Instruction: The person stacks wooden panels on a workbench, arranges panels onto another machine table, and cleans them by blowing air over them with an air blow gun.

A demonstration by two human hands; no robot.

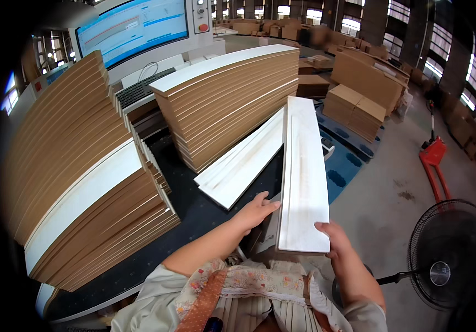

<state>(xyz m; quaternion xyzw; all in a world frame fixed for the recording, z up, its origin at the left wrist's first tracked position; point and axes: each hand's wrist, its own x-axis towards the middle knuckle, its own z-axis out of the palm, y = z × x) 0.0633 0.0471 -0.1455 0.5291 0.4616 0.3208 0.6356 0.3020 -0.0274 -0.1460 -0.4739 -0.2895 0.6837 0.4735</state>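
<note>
A long white board (307,182) with dusty brownish streaks is held in front of me, tilted up and away over the dark table's right edge. My right hand (335,239) grips its near right corner, thumb on the white face and fingers hidden beneath. My left hand (257,212) has its fingers apart beside the board's left edge; whether the fingertips touch it I cannot tell. Behind it, another white board (238,169) lies slanted on the table, seemingly with more under it. A tall stack of boards (229,105) with brown edges and a white top stands just beyond.
At left rises a larger stack of boards (83,182). A monitor (133,30), a keyboard (144,86) and a red button (203,27) are at the back. Cardboard boxes (354,110), a red pallet jack (434,157) and a black fan (451,254) stand on the right.
</note>
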